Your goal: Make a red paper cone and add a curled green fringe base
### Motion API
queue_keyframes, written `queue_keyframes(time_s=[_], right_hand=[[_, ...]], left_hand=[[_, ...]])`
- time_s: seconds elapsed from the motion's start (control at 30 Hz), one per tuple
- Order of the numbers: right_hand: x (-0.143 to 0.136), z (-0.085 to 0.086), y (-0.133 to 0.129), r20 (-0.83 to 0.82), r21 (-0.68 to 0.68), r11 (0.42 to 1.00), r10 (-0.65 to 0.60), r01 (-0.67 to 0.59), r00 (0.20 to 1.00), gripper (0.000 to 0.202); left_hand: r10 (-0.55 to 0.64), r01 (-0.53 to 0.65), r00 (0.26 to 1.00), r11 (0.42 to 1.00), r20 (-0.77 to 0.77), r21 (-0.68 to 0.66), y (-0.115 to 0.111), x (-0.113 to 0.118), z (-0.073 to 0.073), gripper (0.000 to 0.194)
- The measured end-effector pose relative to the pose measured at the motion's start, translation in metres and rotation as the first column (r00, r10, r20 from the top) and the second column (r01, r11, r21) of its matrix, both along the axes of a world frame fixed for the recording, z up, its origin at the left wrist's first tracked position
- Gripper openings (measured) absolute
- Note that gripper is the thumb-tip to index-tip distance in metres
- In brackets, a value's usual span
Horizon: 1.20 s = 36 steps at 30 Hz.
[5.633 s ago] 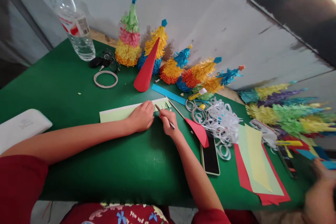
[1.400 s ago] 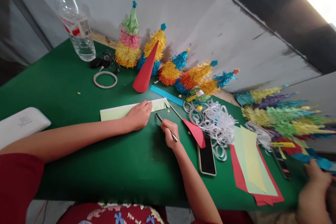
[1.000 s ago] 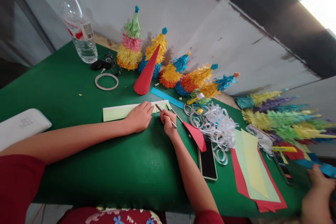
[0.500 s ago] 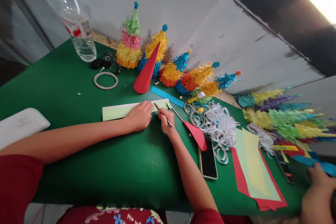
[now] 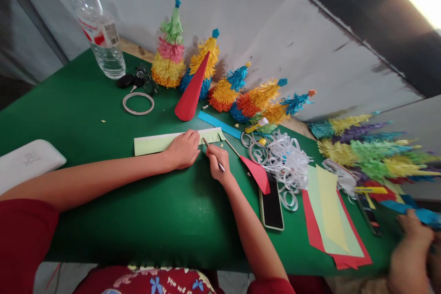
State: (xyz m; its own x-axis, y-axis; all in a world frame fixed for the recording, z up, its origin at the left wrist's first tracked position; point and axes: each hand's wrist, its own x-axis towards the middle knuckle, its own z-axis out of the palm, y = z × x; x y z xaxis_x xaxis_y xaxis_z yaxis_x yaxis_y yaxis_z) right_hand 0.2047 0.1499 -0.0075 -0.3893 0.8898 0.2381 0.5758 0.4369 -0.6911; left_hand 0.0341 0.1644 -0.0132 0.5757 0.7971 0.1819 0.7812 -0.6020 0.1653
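Underneath, table: green top [image 5: 165, 225], set against a pale wall [image 5: 241, 4].
Paper trees: fringed, many-coloured, a row [image 5: 168, 59] stands along the back edge; a second cluster [image 5: 372, 151] sits at the far right.
Paper sheets: red, pale green and yellow ones [image 5: 330, 211], overlapping, right of my right arm.
Bottle: clear plastic [image 5: 99, 41], upright at the back left.
Ribbon: a tangled white heap [image 5: 287, 156], just above the phone.
White case: rounded [image 5: 31, 163], beyond my left forearm.
Green strip: pale, long [image 5: 151, 144], flat in front of me, its right end cut into short slits.
Red cone: bare paper [image 5: 193, 94], upright behind the strip.
Left hand: mine [image 5: 183, 149], laid palm down over the strip's middle; I cannot tell whether the fingers pinch it.
Right hand: mine [image 5: 217, 163], closed round a slim tool [image 5: 206, 142], whose tip is at the slit part of the strip.
Other hand: another person's [image 5: 415, 234], at the right edge, by some blue paper [image 5: 423, 216].
Phone: dark screen up [image 5: 272, 209], a red paper piece [image 5: 255, 173] lapping its top.
Ring: thin, pale [image 5: 138, 104], near some keys [image 5: 137, 81].
Glue stick: yellow, white-capped [image 5: 257, 125], by the trees.
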Motion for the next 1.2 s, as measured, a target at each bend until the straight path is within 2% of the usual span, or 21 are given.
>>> queue_keyframes(time_s=[0.43,0.5,0.6,0.73,0.93,1.2], right_hand=[[0.011,0.002,-0.028,0.001,-0.04,0.999,0.005,-0.005,1.0,0.016],[0.014,-0.002,-0.028,-0.048,-0.049,0.999,-0.01,0.008,0.999,0.017],[0.019,-0.012,-0.023,-0.214,-0.085,0.995,-0.075,0.058,0.974,0.02],[0.019,-0.021,-0.006,-0.34,-0.124,0.987,-0.137,0.1,0.93,0.02],[0.003,-0.014,0.022,-0.238,-0.045,0.999,-0.025,0.014,0.971,0.019],[0.001,-0.012,0.022,-0.171,-0.02,1.0,-0.017,0.013,0.985,0.019]], left_hand=[[0.006,-0.004,0.999,0.999,-0.054,0.036,-0.001,-0.001,0.001,0.052],[0.006,-0.003,0.998,0.999,-0.055,0.045,-0.002,-0.001,0.0,0.052],[0.014,-0.011,0.999,0.998,-0.046,0.061,-0.002,0.0,-0.004,0.053],[0.014,-0.011,0.999,0.996,-0.028,0.089,-0.003,0.001,-0.006,0.054],[0.015,-0.013,1.0,0.993,-0.018,0.117,-0.004,0.002,-0.004,0.05],[0.011,-0.009,1.0,0.995,-0.019,0.099,-0.004,0.002,-0.004,0.048]])
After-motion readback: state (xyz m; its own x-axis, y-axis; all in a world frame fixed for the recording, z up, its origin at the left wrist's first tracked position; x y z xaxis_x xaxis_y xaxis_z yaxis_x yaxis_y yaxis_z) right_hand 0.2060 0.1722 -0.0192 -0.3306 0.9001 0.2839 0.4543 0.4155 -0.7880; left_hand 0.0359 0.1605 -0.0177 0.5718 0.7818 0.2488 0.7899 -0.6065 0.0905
